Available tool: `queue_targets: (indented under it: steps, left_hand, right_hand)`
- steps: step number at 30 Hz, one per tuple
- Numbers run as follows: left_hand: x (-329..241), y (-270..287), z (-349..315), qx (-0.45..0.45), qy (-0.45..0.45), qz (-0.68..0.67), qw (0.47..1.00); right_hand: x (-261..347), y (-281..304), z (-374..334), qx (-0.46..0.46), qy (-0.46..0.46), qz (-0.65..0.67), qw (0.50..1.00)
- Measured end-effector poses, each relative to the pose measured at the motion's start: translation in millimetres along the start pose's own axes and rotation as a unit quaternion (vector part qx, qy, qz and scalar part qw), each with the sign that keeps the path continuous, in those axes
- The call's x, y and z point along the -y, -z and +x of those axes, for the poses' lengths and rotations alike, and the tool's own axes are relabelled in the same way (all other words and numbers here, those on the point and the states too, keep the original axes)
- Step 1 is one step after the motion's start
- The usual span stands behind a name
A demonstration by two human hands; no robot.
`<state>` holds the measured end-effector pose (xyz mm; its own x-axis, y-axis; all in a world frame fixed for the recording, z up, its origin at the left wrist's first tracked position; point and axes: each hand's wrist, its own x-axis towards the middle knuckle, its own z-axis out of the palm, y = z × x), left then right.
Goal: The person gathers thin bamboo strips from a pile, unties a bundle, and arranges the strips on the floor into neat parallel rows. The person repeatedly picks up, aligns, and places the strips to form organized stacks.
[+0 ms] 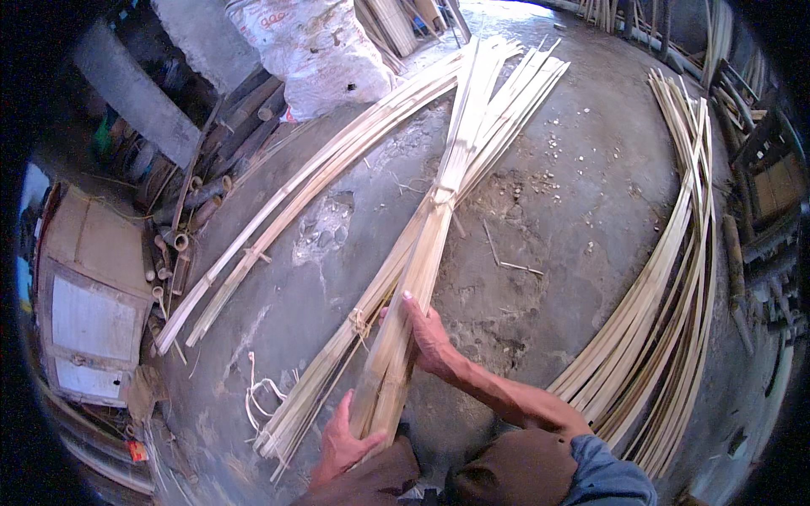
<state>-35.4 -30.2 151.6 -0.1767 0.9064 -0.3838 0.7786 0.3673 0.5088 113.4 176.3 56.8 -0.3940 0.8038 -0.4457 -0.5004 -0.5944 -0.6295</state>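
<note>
A long bundle of pale split bamboo strips slants up from my lap, tied with a thin band around its middle. My right hand grips it below the tie, thumb on top and most fingers hidden beneath. Around its near end, the left side is cupped by my left hand, thumb and fingers apart against the strips. Crossing under it on the floor is another bundle of bamboo strips, bound with a knotted tie. My brown-clothed knees touch or flank the near end.
Two narrower strip bundles lie to the left, and a big loose fan of strips to the right. A white sack stands at the back. Bamboo poles and a worn panelled box line the left. The concrete floor is chipped.
</note>
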Motion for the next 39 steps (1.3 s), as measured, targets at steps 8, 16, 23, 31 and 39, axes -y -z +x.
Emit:
queue_targets:
  steps: [8, 16, 23, 31, 39]
  left_hand:
    - [43, -1, 59, 0.105, -0.053, -0.329, 0.937]
    - [17, -41, 77, 0.473, 0.074, -0.564, 0.673]
    - [46, -70, 75, 0.381, 0.159, -0.41, 0.813]
    - [41, -66, 73, 0.374, 0.197, -0.327, 0.845]
    - [17, -75, 66, 0.321, 0.118, -0.186, 0.921]
  right_hand:
    - [50, -23, -43, -0.034, 0.074, 0.031, 0.996]
    - [26, 67, -17, -0.078, 0.045, -0.044, 0.995]
    - [47, 165, -14, -0.349, 0.353, -0.352, 0.793]
    - [132, 150, 53, -0.24, 0.356, -0.631, 0.646]
    - [136, 162, 67, -0.256, 0.273, -0.706, 0.602]
